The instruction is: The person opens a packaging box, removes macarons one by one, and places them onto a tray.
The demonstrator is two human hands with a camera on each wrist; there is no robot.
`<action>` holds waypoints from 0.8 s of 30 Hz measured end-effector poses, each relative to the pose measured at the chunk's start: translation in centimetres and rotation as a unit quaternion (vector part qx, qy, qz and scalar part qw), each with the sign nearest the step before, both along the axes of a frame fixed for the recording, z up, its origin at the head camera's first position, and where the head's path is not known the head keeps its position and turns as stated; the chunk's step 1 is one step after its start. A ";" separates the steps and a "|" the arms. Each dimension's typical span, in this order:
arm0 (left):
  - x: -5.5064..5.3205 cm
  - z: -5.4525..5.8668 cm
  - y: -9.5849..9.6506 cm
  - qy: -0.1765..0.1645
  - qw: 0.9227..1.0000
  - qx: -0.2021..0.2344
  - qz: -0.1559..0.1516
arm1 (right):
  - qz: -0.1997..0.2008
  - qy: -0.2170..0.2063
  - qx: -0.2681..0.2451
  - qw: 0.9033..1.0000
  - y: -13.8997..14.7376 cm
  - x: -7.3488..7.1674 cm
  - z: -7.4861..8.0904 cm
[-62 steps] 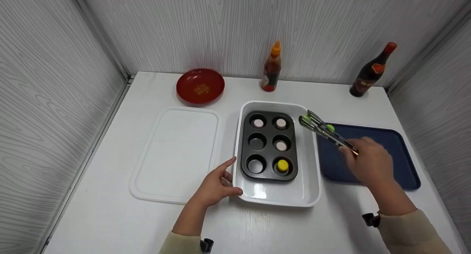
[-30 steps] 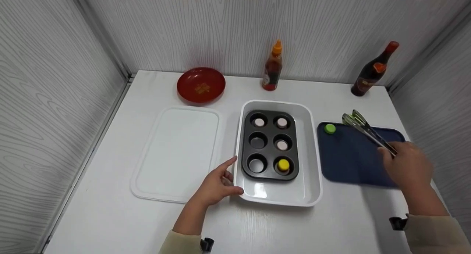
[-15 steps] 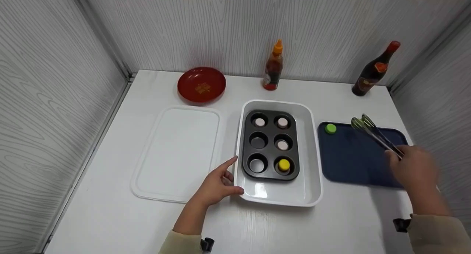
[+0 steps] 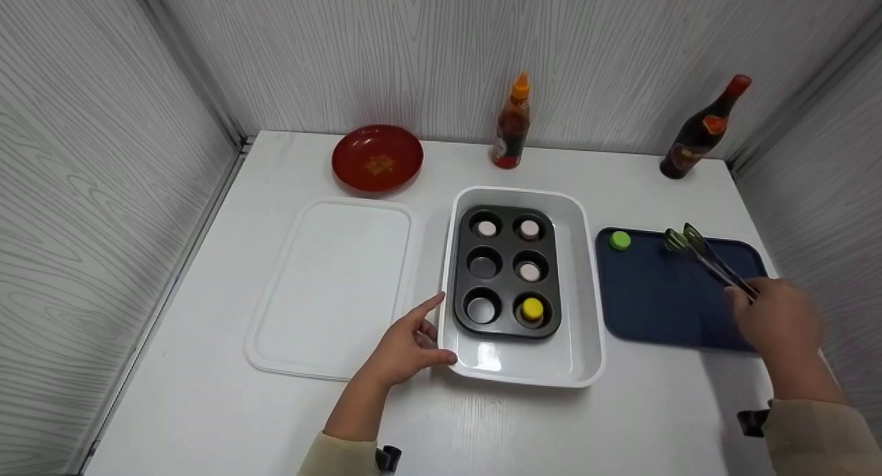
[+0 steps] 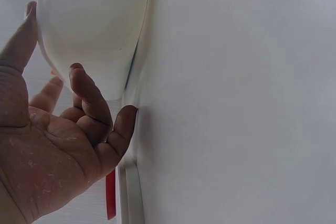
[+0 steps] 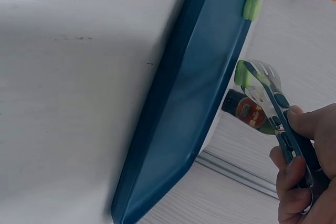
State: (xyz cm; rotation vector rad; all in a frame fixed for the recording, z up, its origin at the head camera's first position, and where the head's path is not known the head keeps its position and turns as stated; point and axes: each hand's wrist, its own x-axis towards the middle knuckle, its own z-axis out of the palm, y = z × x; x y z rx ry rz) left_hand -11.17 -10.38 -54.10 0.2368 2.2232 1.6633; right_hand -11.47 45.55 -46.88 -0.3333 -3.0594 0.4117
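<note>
My right hand (image 4: 782,321) grips metal tongs (image 4: 723,266) over the navy tray (image 4: 668,307). Between the tong heads, a green round piece (image 6: 240,73) shows in the right wrist view. Another green piece (image 4: 620,240) sits at the tray's far left corner. My left hand (image 4: 401,348) touches the near left corner of a white basin (image 4: 575,366) with thumb and forefinger; its other fingers are bent loosely. Inside the basin lies a dark muffin tin (image 4: 505,276). Pale round pieces (image 4: 529,272) occupy three cups, and a yellow piece (image 4: 531,308) the near right cup.
A white board (image 4: 334,290) lies left of the basin. Behind stand a red bowl (image 4: 377,159), a sauce bottle (image 4: 511,128) and a dark bottle (image 4: 699,135) at the back right. Walls border the table's back and sides.
My right hand has carried the tongs rightward from above the basin's edge to over the navy tray, lowering them slightly lately. The left hand stays at the basin's corner.
</note>
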 end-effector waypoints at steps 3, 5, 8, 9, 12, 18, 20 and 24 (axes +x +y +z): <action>0.0 0.0 0.0 0.001 1.000 0.000 0.000 | -0.002 -0.001 0.000 1.000 0.1 -0.1 -0.2; 0.0 0.1 0.1 0.001 1.000 0.001 0.000 | -0.003 -0.006 -0.003 1.000 0.1 -0.2 -0.3; 0.1 0.1 0.1 0.002 1.000 0.002 0.000 | -0.001 -0.009 -0.008 1.000 0.2 -0.3 -0.4; 0.1 0.1 0.0 0.003 1.000 0.003 0.000 | -0.002 -0.011 -0.010 1.000 0.2 -0.3 -0.4; 0.1 0.0 0.0 0.003 1.000 0.002 -0.002 | -0.001 -0.007 -0.011 1.000 0.3 -0.5 -0.5; 0.1 0.0 -0.1 0.005 1.000 0.002 -0.005 | -0.002 -0.009 -0.010 1.000 0.5 -0.6 -0.5; 0.2 0.1 -0.1 0.005 1.000 0.001 -0.004 | -0.004 -0.012 -0.008 1.000 0.6 -0.7 -0.5; 0.2 0.2 -0.1 0.004 1.000 0.000 -0.002 | -0.007 -0.014 -0.008 1.000 0.7 -0.9 -0.5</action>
